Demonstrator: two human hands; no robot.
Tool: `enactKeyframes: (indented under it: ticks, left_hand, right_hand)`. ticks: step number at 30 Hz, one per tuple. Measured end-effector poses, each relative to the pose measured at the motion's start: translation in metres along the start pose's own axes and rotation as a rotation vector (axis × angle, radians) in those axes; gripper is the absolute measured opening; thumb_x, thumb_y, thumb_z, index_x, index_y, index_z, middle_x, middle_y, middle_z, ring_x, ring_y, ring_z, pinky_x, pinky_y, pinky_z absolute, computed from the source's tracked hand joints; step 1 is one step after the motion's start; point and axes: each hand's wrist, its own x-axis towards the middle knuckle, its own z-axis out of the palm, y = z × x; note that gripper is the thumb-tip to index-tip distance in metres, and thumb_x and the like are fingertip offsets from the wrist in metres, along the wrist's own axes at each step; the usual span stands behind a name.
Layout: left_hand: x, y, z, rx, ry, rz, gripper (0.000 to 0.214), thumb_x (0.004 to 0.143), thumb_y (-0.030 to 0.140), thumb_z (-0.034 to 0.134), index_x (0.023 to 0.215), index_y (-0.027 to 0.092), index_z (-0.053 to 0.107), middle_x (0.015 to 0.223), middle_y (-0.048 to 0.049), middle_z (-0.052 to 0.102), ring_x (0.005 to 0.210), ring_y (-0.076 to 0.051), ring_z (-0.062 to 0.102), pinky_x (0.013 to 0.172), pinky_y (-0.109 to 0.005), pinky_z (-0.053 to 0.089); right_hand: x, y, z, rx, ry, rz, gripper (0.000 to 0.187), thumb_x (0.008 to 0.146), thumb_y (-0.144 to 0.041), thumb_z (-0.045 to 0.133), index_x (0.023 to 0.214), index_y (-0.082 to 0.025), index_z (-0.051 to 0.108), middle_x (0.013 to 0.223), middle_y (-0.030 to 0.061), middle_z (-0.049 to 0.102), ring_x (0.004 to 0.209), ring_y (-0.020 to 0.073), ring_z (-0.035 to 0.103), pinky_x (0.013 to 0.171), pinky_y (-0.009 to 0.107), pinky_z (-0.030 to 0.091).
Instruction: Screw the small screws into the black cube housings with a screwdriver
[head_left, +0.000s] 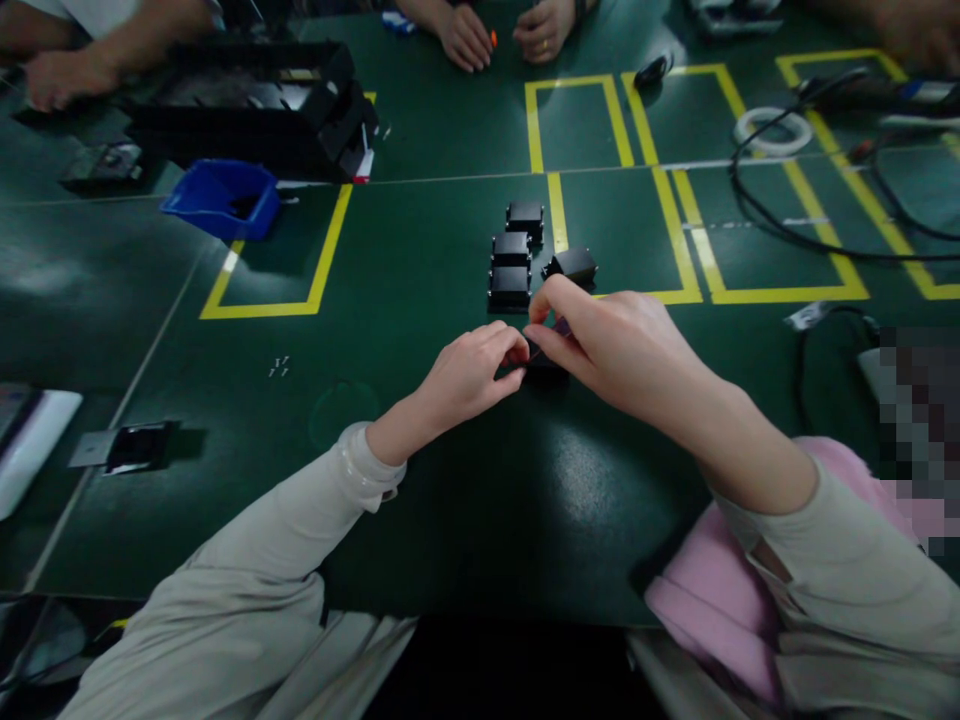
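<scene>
My left hand [469, 375] and my right hand [611, 345] meet at the middle of the green table. Both pinch a small black part [538, 362] that lies between the fingertips, mostly hidden by them. My right hand's thumb and forefinger also seem to hold a thin purple-tipped tool [559, 328], though it is hard to make out. Just beyond the hands stand three small black boxes in a row [511, 262], and a fourth black box [573, 265] sits tilted to their right.
A blue bin [221, 198] and a black tray stack [262, 105] stand at the far left. Other people's hands [502, 35] rest at the far edge. Cables [795, 215] and a white tape ring [772, 130] lie far right. A few tiny screws [279, 367] and a black plate [139, 447] lie left.
</scene>
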Motion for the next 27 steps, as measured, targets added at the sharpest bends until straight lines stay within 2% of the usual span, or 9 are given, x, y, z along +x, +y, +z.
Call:
enactKeyframes:
  ticks: [8, 13, 18, 22, 25, 27]
  left_hand:
    - [0.004, -0.001, -0.003, -0.048, -0.037, -0.001, 0.004, 0.09, 0.019, 0.059, 0.092, 0.017, 0.056, 0.093, -0.0051, 0.063, 0.085, -0.02, 0.061, 0.074, -0.032, 0.047]
    - [0.005, -0.003, -0.004, -0.089, -0.061, 0.017, 0.005, 0.088, 0.019, 0.06, 0.088, 0.017, 0.056, 0.087, -0.0034, 0.061, 0.08, -0.018, 0.059, 0.072, -0.03, 0.044]
    - [0.007, -0.004, -0.009, -0.18, -0.105, -0.033, 0.006, 0.085, 0.015, 0.062, 0.087, 0.016, 0.056, 0.081, 0.0, 0.062, 0.07, -0.013, 0.057, 0.068, -0.026, 0.044]
    - [0.008, -0.003, -0.013, -0.181, -0.113, -0.042, 0.005, 0.084, 0.013, 0.062, 0.087, 0.015, 0.059, 0.08, 0.0004, 0.063, 0.069, -0.012, 0.057, 0.067, -0.024, 0.045]
    - [0.007, -0.004, -0.015, -0.157, -0.105, -0.028, 0.003, 0.087, 0.015, 0.062, 0.089, 0.015, 0.06, 0.082, -0.0007, 0.064, 0.071, -0.013, 0.059, 0.068, -0.024, 0.045]
    - [0.007, -0.003, -0.015, -0.145, -0.107, -0.025, 0.003, 0.088, 0.016, 0.062, 0.089, 0.014, 0.061, 0.084, -0.0015, 0.065, 0.072, -0.013, 0.061, 0.069, -0.025, 0.046]
  right_hand:
    - [0.0, 0.0, -0.002, 0.082, -0.039, -0.017, 0.023, 0.096, -0.02, 0.045, 0.117, -0.017, 0.053, 0.069, 0.0007, 0.066, 0.057, 0.0148, 0.058, 0.055, 0.026, 0.027]
    - [-0.001, 0.001, 0.0, 0.118, -0.01, -0.042, 0.027, 0.091, -0.019, 0.046, 0.117, -0.017, 0.053, 0.068, -0.0007, 0.063, 0.055, 0.0141, 0.054, 0.054, 0.026, 0.028]
    - [-0.001, 0.004, 0.0, 0.175, -0.008, -0.054, 0.027, 0.088, -0.018, 0.048, 0.114, -0.016, 0.052, 0.069, -0.0012, 0.06, 0.054, 0.0125, 0.049, 0.054, 0.026, 0.029]
    - [0.0, 0.009, 0.001, 0.274, 0.012, -0.072, 0.02, 0.088, -0.018, 0.051, 0.107, -0.019, 0.052, 0.07, -0.0025, 0.058, 0.055, 0.0107, 0.048, 0.056, 0.025, 0.03]
    - [0.001, 0.013, 0.004, 0.376, 0.032, -0.099, 0.007, 0.092, -0.022, 0.055, 0.098, -0.02, 0.054, 0.072, -0.0027, 0.058, 0.058, 0.0097, 0.05, 0.057, 0.024, 0.032]
    - [0.002, 0.016, 0.005, 0.438, 0.056, -0.103, 0.006, 0.094, -0.025, 0.057, 0.094, -0.02, 0.055, 0.073, -0.0027, 0.058, 0.059, 0.0098, 0.052, 0.058, 0.024, 0.033]
